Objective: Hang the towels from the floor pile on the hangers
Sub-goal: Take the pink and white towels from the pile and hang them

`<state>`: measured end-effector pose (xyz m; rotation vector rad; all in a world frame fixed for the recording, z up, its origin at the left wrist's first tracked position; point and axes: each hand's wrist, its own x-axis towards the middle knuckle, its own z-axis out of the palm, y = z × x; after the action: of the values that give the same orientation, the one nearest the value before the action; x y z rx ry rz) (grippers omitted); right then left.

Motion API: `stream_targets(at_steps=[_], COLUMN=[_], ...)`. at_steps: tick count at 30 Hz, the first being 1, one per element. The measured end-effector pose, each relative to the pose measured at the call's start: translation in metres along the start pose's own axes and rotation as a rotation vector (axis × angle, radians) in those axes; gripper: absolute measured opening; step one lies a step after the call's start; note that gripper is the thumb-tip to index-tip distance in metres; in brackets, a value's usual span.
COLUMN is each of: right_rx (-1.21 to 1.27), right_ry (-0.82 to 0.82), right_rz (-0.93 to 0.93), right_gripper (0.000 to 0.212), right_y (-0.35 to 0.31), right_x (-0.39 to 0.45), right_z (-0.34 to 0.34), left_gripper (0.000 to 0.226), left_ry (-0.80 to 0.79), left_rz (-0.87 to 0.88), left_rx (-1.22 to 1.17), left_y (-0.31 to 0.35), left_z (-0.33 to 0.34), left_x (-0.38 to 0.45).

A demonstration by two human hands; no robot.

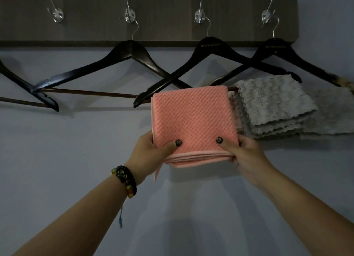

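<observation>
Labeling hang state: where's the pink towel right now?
Head view, center: the pink towel is draped over the bar of the middle hanger, just left of the grey towel. Left hand and right hand grip its bottom corners.

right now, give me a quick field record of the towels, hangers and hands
held towel: folded pink waffle-weave towel, draped over the bar of the black wooden hanger
left hand: grips the towel's lower left corner, thumb on front
right hand: grips the lower right corner, thumb on front
hung already: grey textured towel on the right-most black hanger
free hanger: black hanger left of centre, bar bare
mount: dark wooden hook rail
</observation>
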<state>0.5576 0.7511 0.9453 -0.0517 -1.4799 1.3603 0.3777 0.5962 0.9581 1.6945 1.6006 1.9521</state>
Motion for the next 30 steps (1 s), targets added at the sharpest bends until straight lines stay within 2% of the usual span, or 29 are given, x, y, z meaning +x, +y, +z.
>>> stream_targets(at_steps=[5, 7, 8, 10, 12, 14, 16, 18, 19, 21, 23, 25, 27, 30], right_rx=[-0.097, -0.140, -0.266, -0.843, -1.334, -1.446, -1.487, -1.504, -1.433, -1.386, -1.571, -1.761, -1.840, -1.779], right_ry=[0.125, 0.173, 0.179, 0.071, -0.025, 0.069, 0.232, 0.277, 0.245, 0.033, -0.185, -0.333, -0.381, -0.409], right_rz=[-0.017, 0.033, 0.064, 0.111, 0.008, -0.177, -0.422, -0.717, -0.880, -1.063, -1.065, -1.031, -1.005, -0.949], right_gripper=[0.084, 0.055, 0.040, 0.020, 0.006, 0.002, 0.006, 0.017, 0.024, 0.042, 0.059, 0.067, 0.067, 0.062], right_y=[0.008, 0.009, 0.004, -0.019, -0.052, -0.087, -0.113, -0.124, -0.126, -0.115, -0.088, -0.053, -0.021, 0.003], right_x=[-0.009, -0.013, -0.016, -0.023, -0.029, -0.030, -0.021, -0.004, 0.005, 0.023, 0.039, 0.051, 0.054, 0.053], right_z=[-0.002, 0.001, 0.002, 0.001, 0.007, 0.027, 0.050, 0.069, 0.079, 0.095, 0.101, 0.096, 0.084, 0.069], left_gripper=[0.075, 0.088, 0.080, 0.049, 0.028, 0.028, 0.029, 0.025, 0.028, 0.039, 0.046, 0.049, 0.049, 0.047], left_ry=[0.083, 0.009, -0.043, -0.121, -0.151, -0.154, -0.137, -0.118, -0.115, -0.121, -0.140, -0.148, -0.158, -0.159], left_rz=[-0.071, -0.163, -0.189, -0.209, -0.191, -0.152, -0.155, -0.172, -0.181, -0.188, -0.185, -0.181, -0.184, -0.200], left_rx=[-0.021, -0.218, -0.301, -0.371, -0.370, -0.406, -0.432, -0.438, -0.445, -0.467, -0.516, -0.557, -0.585, -0.603], left_y=[-0.015, -0.021, -0.021, -0.018, -0.015, -0.016, -0.017, -0.021, -0.022, -0.026, -0.028, -0.030, -0.032, -0.032], left_z=[0.006, 0.006, 0.006, 0.007, 0.008, 0.008, 0.008, 0.007, 0.007, 0.007, 0.006, 0.003, -0.001, -0.006], left_x=[0.004, 0.009, 0.010, 0.010, 0.009, 0.010, 0.012, 0.013, 0.013, 0.012, 0.009, 0.009, 0.010, 0.010])
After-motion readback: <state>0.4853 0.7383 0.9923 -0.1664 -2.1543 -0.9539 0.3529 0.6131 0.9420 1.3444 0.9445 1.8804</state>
